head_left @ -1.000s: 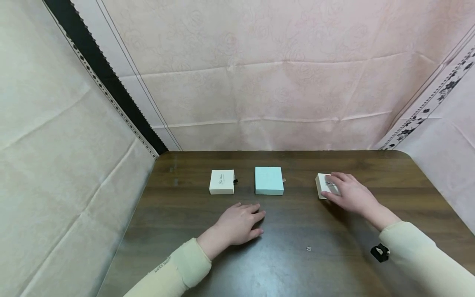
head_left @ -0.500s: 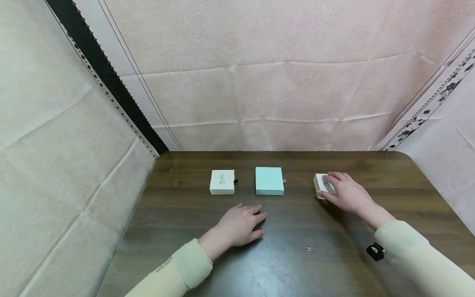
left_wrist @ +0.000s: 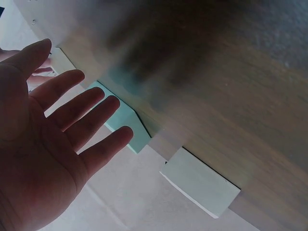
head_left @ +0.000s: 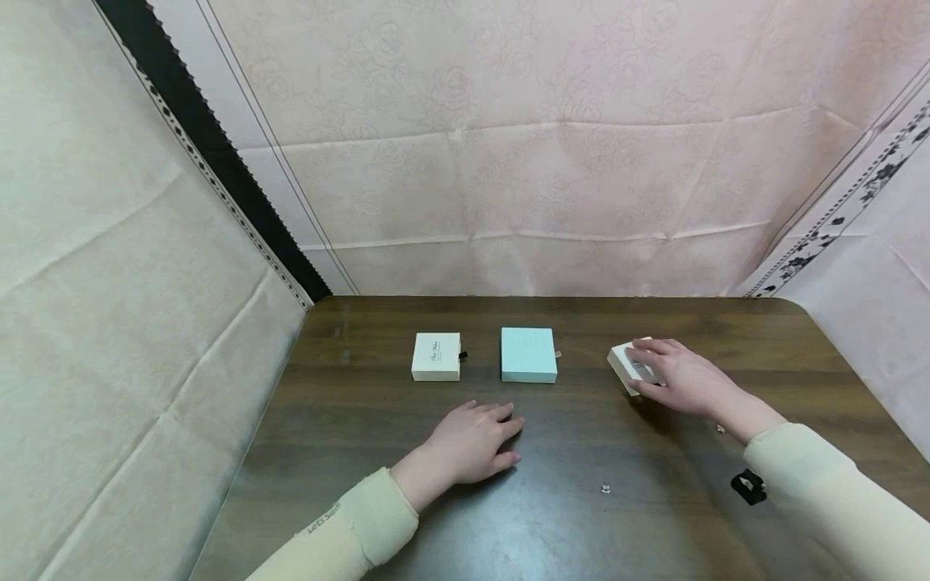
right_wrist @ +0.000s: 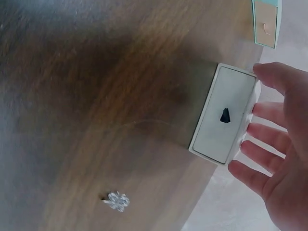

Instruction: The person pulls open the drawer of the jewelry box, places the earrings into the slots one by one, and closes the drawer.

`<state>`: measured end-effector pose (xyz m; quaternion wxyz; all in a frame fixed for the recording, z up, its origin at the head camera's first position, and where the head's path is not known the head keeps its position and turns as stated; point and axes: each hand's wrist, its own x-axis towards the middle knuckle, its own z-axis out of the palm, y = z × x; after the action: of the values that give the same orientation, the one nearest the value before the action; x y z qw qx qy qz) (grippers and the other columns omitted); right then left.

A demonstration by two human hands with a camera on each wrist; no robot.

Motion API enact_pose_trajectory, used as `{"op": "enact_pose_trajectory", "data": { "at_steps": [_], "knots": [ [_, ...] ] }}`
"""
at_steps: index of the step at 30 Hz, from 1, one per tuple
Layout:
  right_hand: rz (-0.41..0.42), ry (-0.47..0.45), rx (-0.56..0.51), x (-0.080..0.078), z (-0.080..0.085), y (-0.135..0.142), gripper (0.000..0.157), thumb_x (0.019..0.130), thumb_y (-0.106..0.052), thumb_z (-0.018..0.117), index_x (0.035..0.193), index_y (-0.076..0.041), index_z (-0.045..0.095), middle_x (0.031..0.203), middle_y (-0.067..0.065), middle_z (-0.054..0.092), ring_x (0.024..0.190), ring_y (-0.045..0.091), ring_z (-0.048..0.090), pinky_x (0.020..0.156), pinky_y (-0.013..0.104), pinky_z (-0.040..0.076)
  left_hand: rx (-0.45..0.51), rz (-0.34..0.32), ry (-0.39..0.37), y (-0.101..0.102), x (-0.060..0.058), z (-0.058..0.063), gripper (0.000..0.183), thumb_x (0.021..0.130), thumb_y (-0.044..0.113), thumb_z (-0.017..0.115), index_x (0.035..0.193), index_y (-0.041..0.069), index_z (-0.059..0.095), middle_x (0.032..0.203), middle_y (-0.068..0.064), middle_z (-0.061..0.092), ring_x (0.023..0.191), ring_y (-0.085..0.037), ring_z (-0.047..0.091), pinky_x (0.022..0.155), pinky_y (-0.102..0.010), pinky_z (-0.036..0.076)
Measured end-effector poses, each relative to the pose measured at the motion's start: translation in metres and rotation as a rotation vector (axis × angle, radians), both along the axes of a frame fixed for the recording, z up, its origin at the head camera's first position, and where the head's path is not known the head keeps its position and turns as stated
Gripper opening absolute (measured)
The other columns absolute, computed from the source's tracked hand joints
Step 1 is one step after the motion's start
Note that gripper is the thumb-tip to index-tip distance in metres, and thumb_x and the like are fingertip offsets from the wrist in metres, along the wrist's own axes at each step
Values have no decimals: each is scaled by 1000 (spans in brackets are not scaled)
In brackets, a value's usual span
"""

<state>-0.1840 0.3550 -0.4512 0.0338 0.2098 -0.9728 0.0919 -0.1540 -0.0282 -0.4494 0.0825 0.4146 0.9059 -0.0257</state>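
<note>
My right hand (head_left: 690,379) grips a small white box (head_left: 620,367) at the right of the table. In the right wrist view, the thumb is at one corner of that white box (right_wrist: 226,113) and the other fingers lie along its top edge; a black pull tab shows on its end face. My left hand (head_left: 465,444) rests on the table, fingers spread, holding nothing. Beyond it stand another white box (head_left: 436,357) with dark lettering and a light teal box (head_left: 528,355). A sparkling clear-stone ring (right_wrist: 116,200) lies near the right hand.
Another tiny shiny piece (head_left: 605,488) lies on the dark wooden table (head_left: 552,524) between the hands. Pale patterned cloth (head_left: 508,161) hangs behind the table and on both sides. A black object (head_left: 748,486) shows at the right sleeve.
The white box at the right has shifted slightly left and turned askew under my right hand. A shiny piece now shows beside the right wrist. My left hand has hardly moved.
</note>
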Motion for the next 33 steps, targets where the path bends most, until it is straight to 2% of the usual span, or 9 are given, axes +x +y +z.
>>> {"op": "enact_pose_trajectory", "data": {
  "at_steps": [12, 19, 27, 33],
  "knots": [
    [165, 61, 42, -4, 2, 2, 53, 86, -16, 82, 136, -3, 72, 141, 22, 65, 128, 49, 61, 96, 61, 56, 4, -5, -6, 3, 0, -2, 55, 107, 52, 60, 155, 25, 59, 161, -2, 53, 146, -20, 54, 120, -46, 44],
    [269, 71, 69, -2, 1, -3, 56, 86, -13, 83, 140, -6, 71, 144, 19, 64, 126, 45, 62, 92, 57, 58, 7, -18, -7, 6, 0, -3, 55, 108, 51, 60, 156, 24, 59, 162, -3, 53, 146, -19, 53, 121, -47, 44],
    [374, 153, 94, 0, 1, -4, 59, 80, -7, 87, 138, -10, 73, 139, 20, 68, 119, 42, 66, 84, 54, 61, 8, -29, 2, 10, -2, -4, 54, 108, 51, 60, 155, 24, 60, 161, -3, 54, 146, -18, 54, 120, -47, 44],
    [434, 218, 86, -6, -4, 0, 63, 74, -2, 89, 135, -9, 73, 134, 21, 69, 116, 42, 68, 84, 54, 61, 2, -25, 4, 12, -1, -3, 54, 107, 52, 60, 155, 25, 60, 161, -2, 54, 146, -17, 53, 120, -47, 45]
  ]
}}
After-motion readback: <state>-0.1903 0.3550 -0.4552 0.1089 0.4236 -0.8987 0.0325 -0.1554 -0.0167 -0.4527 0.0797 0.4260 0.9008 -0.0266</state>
